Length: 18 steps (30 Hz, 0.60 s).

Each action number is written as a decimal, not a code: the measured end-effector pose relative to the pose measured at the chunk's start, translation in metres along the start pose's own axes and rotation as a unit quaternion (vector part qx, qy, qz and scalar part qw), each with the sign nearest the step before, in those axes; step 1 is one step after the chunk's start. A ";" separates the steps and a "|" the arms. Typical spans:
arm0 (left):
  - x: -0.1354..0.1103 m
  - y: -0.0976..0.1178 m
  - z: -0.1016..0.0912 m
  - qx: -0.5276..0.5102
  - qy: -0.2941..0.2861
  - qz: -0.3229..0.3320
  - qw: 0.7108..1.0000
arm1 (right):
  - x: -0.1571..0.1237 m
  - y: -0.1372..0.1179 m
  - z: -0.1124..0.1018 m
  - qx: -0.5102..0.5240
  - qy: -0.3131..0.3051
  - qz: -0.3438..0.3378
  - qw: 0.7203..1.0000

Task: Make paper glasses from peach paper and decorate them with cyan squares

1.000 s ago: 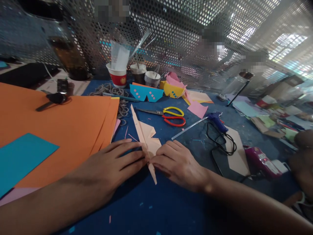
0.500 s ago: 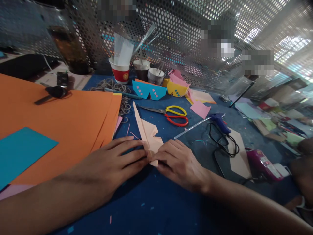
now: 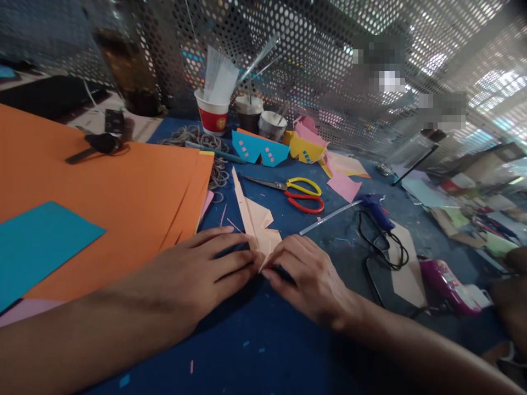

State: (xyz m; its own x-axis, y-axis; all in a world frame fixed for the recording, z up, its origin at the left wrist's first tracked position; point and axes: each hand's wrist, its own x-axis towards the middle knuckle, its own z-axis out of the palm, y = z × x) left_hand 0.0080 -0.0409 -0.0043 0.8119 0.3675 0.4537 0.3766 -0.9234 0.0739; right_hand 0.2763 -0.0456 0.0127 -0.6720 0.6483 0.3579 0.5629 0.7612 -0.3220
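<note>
A cut-out of folded peach paper (image 3: 257,214) lies on the blue tabletop between my hands, with a long narrow fold along its left side and a notch on its right. My left hand (image 3: 197,274) rests with fingers stretched and slightly spread, its fingertips on the paper's near left edge. The near corner of the paper is pinched between the thumb and fingers of my right hand (image 3: 310,274), and a flap there stands up. Just beyond the paper lie scissors (image 3: 284,186) with one yellow and one red handle.
Orange sheets (image 3: 135,186) with a blue sheet (image 3: 53,236) on top cover the left. Behind stand a blue paper piece (image 3: 261,149), a yellow one (image 3: 307,149) and a red-white cup (image 3: 213,115). On the right lies a blue glue gun (image 3: 376,211) with its black cord.
My right fingers have lifted the near corner of the peach paper, which was flatter before. My left hand keeps its place on the edge. The whole view has shifted slightly.
</note>
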 end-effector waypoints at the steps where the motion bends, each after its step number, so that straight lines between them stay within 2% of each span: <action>1: -0.001 0.000 0.000 0.000 -0.003 -0.001 1.000 | 0.000 0.000 0.000 0.000 -0.002 0.004 1.000; 8: -0.001 0.000 0.001 -0.005 0.006 -0.002 1.000 | 0.002 -0.004 0.001 -0.010 -0.001 0.017 1.000; 18: 0.006 0.004 -0.003 0.046 0.034 0.017 0.998 | 0.004 -0.012 -0.002 -0.010 -0.021 0.057 0.998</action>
State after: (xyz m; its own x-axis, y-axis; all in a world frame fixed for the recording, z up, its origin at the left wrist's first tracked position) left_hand 0.0130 -0.0422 0.0014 0.7934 0.3256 0.5144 0.3916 -0.9199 -0.0218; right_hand 0.2675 -0.0521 0.0203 -0.6221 0.7301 0.2828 0.6467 0.6828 -0.3400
